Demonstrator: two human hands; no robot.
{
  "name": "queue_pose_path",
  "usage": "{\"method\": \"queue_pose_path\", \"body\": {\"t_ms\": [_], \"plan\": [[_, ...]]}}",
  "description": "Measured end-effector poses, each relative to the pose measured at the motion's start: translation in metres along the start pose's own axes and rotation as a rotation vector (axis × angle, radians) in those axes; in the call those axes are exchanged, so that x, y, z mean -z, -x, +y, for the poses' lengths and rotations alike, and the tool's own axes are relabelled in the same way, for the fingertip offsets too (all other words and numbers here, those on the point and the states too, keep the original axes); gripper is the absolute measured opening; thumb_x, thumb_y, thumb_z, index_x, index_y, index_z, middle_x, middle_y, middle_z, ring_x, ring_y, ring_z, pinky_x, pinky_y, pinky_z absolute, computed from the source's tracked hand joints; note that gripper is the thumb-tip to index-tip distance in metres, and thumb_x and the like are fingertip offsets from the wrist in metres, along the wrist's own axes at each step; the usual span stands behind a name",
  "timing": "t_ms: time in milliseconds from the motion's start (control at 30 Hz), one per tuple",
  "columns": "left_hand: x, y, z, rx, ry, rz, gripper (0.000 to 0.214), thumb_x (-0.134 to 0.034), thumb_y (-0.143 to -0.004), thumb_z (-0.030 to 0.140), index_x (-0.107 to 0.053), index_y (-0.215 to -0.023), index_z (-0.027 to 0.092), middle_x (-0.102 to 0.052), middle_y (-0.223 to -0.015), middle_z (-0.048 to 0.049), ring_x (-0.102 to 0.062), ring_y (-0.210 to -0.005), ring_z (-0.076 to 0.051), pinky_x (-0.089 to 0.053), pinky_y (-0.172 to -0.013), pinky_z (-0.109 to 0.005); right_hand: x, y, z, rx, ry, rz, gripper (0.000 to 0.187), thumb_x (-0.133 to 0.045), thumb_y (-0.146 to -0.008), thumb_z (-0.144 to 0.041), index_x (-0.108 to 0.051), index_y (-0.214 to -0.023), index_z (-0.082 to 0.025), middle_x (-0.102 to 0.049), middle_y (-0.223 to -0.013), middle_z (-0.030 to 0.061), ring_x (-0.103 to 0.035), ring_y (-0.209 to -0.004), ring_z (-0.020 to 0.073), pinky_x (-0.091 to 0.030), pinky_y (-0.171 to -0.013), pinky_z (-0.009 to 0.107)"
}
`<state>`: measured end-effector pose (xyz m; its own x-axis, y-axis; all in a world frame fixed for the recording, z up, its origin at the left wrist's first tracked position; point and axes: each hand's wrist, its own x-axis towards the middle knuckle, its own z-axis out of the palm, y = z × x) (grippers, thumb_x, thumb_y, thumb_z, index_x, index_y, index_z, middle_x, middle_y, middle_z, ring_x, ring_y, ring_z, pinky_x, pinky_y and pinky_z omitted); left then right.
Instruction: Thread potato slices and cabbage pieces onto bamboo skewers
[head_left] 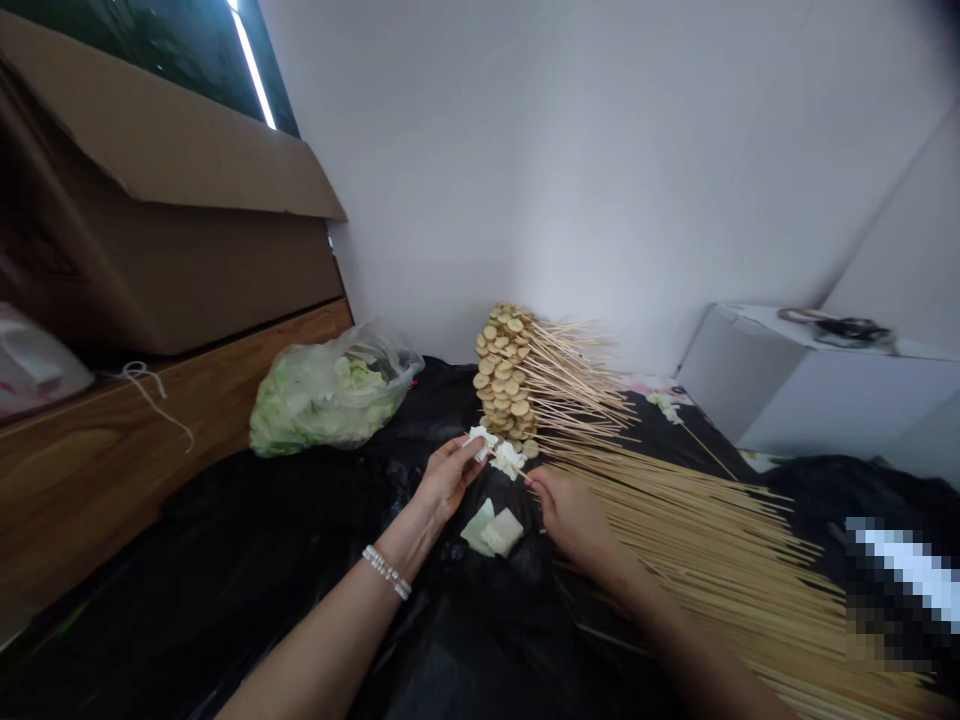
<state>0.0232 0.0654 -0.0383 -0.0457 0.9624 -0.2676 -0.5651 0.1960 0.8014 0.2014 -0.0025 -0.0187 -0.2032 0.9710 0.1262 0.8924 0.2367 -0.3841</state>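
Note:
My right hand [562, 505] is closed around a thin wooden skewer [523, 475] that points toward my left hand. A crumpled pale cabbage leaf [508, 460] is threaded on the skewer just past the right fingers. In my left hand [452, 470], fingers pinch another whitish cabbage piece [480, 440] at the skewer's far end; the tip is hidden. Below the hands, loose cabbage pieces [492, 530] lie on black plastic sheeting [480, 630]. Just beyond the hands stands a pile of skewered round slices [504, 375], perhaps potato, with sticks pointing right.
A wide spread of bare skewers [705, 530] lies to the right. One finished cabbage skewer [694, 430] rests behind it. A clear bag of cabbage [322, 395] sits at left, near a cardboard box [165, 220] on a wooden surface [187, 390]. A white box [810, 380] stands at right.

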Motion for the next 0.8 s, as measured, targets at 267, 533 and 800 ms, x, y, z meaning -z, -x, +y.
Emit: {"method": "queue_pose_path", "body": {"t_ms": [267,533,800], "plan": [[-0.0026,0.0032,0.0002,-0.007,-0.034,0.023,0.010,-0.075,-0.070,0.007,-0.067,-0.072,0.012,-0.070,-0.076,-0.0041,-0.066,-0.065,-0.010,-0.055,-0.060,-0.019,-0.0034,0.0017,-0.0028,0.017,0.079,0.042,0.029,-0.032,-0.097,-0.021,-0.061,-0.093,-0.020,-0.070,-0.092,0.0036,-0.062,-0.083,0.0162,-0.032,-0.066,0.026],[-0.0024,0.0032,-0.0020,0.015,-0.035,0.018,0.009,-0.075,-0.070,0.009,-0.067,-0.070,0.012,-0.069,-0.075,-0.0043,-0.065,-0.065,-0.010,-0.055,-0.058,-0.017,-0.0051,0.0040,-0.0055,-0.001,0.209,0.054,0.027,-0.035,-0.092,-0.014,-0.059,-0.103,-0.019,-0.067,-0.100,0.0068,-0.062,-0.084,0.0186,-0.032,-0.064,0.027],[-0.0047,0.0066,-0.0053,0.035,-0.074,0.015,0.013,-0.078,-0.068,0.010,-0.065,-0.069,0.012,-0.069,-0.074,-0.0049,-0.063,-0.060,-0.009,-0.053,-0.054,-0.016,-0.0080,0.0031,-0.0026,0.020,0.117,0.070,0.027,-0.034,-0.095,-0.017,-0.061,-0.099,-0.020,-0.068,-0.094,0.0042,-0.061,-0.082,0.0172,-0.032,-0.066,0.026]]}}
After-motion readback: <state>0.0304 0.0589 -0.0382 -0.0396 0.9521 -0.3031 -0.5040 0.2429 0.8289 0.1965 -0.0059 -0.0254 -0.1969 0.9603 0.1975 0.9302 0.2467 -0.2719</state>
